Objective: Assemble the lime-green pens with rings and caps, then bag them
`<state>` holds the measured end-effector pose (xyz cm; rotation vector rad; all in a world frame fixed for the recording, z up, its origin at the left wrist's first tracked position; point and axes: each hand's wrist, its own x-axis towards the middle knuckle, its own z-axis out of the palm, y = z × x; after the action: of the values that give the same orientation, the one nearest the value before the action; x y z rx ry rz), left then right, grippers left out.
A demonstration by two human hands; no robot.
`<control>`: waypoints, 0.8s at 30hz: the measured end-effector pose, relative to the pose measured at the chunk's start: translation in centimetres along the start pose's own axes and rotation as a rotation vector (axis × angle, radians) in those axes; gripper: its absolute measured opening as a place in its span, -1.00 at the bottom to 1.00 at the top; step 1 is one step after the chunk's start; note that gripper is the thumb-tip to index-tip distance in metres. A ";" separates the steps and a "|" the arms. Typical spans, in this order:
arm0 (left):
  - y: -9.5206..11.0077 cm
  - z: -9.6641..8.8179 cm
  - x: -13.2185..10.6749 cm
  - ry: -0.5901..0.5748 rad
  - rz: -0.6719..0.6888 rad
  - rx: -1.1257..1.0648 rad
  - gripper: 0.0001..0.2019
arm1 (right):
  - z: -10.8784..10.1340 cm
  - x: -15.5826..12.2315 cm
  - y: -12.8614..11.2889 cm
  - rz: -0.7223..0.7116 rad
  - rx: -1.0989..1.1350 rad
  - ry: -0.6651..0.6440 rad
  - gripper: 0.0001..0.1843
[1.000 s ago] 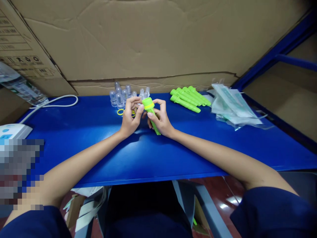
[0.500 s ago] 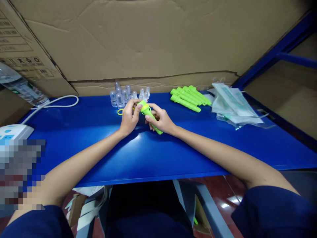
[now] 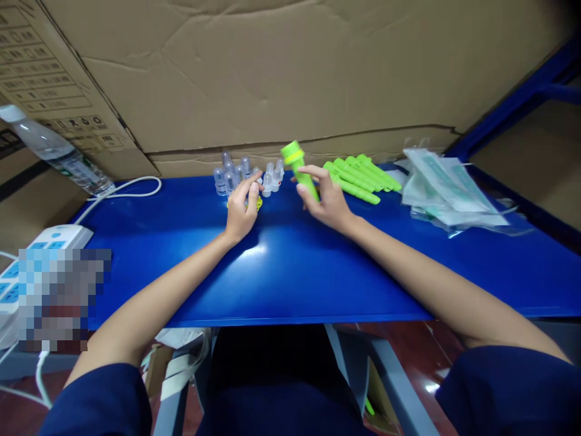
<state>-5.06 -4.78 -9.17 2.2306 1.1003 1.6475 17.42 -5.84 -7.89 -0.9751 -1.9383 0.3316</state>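
Observation:
My right hand (image 3: pixel 329 197) is closed around a bright green plastic tube (image 3: pixel 293 156), which has a flared, ridged head and a yellow ring around its neck. The tube is held tilted with its head up, over the blue table (image 3: pixel 254 284). My left hand (image 3: pixel 242 209) is over the table, its fingers stretched and apart, beside several yellow rings (image 3: pixel 259 203) partly hidden by it. Just behind that hand stand several clear domed plastic pieces (image 3: pixel 230 178) and smaller white-based ones (image 3: pixel 272 178).
More green tubes (image 3: pixel 356 181) lie in a pile on the right, next to plastic-wrapped packets (image 3: pixel 447 188). On the left are a water bottle (image 3: pixel 63 151), a white cable (image 3: pixel 136 180) and a power strip (image 3: pixel 75 236). A cardboard wall (image 3: pixel 272 79) closes off the back.
The left hand has come off the green tube. My right hand has lifted the tube up and to the right; its yellow ring now sits around the neck. The view has shifted slightly.

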 end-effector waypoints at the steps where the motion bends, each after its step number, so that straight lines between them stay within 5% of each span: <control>1: -0.1 -0.3 0.1 -0.025 0.038 0.072 -0.56 | -0.6 0.3 0.5 -0.012 -0.090 0.042 -0.53; 7: -1.0 -2.7 1.6 -0.415 0.307 0.507 -0.70 | -1.8 1.1 3.4 0.020 -0.285 0.081 -0.58; 13: -1.7 -3.6 2.4 -0.643 0.298 0.650 -0.73 | -1.2 1.0 4.9 -0.010 -0.334 -0.097 -0.27; 24: -2.0 -4.6 3.0 -0.566 0.151 0.579 -0.70 | -0.8 1.1 6.3 0.126 -0.471 -0.109 -0.48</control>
<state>-9.67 -2.78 -6.15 2.9202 1.3718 0.6668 20.89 -1.05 -10.38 -1.4107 -2.1056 -0.0083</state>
